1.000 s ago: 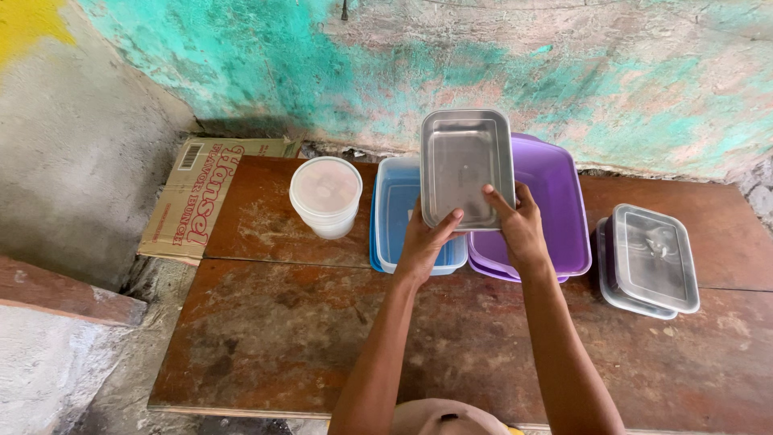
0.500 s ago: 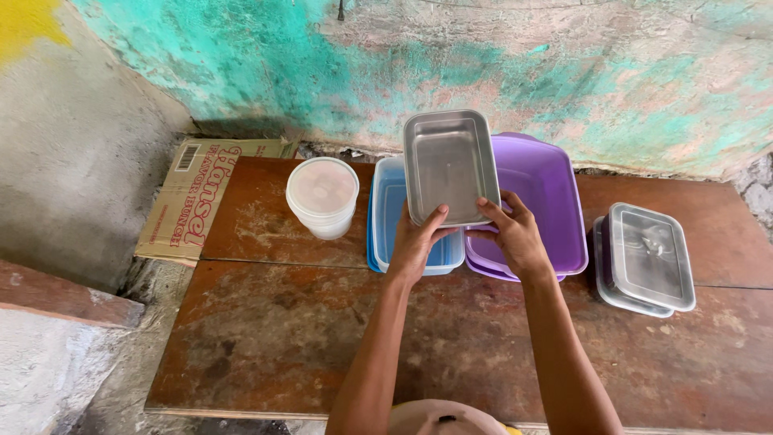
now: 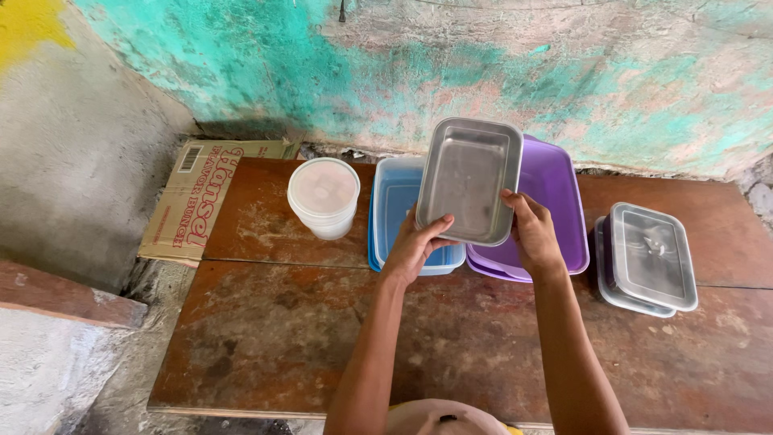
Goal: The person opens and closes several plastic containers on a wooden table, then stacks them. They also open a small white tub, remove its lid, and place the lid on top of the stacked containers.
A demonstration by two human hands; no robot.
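Observation:
I hold a rectangular steel tray (image 3: 469, 177) tilted up above the table, its hollow side facing me. My left hand (image 3: 419, 242) grips its near left corner and my right hand (image 3: 533, 229) grips its near right edge. Under the tray a blue plastic container (image 3: 396, 211) sits on the table. A larger purple plastic container (image 3: 555, 201) lies beside it, partly hidden by the tray and my right hand.
A white round lidded tub (image 3: 324, 196) stands left of the blue container. Stacked steel lidded boxes (image 3: 648, 258) sit at the right. The brown wooden table (image 3: 322, 322) meets a painted wall; a flattened cardboard box (image 3: 193, 193) lies at its left edge.
The steel tray has shifted to the right and turned slightly clockwise. My right hand moved from its near edge to its right side.

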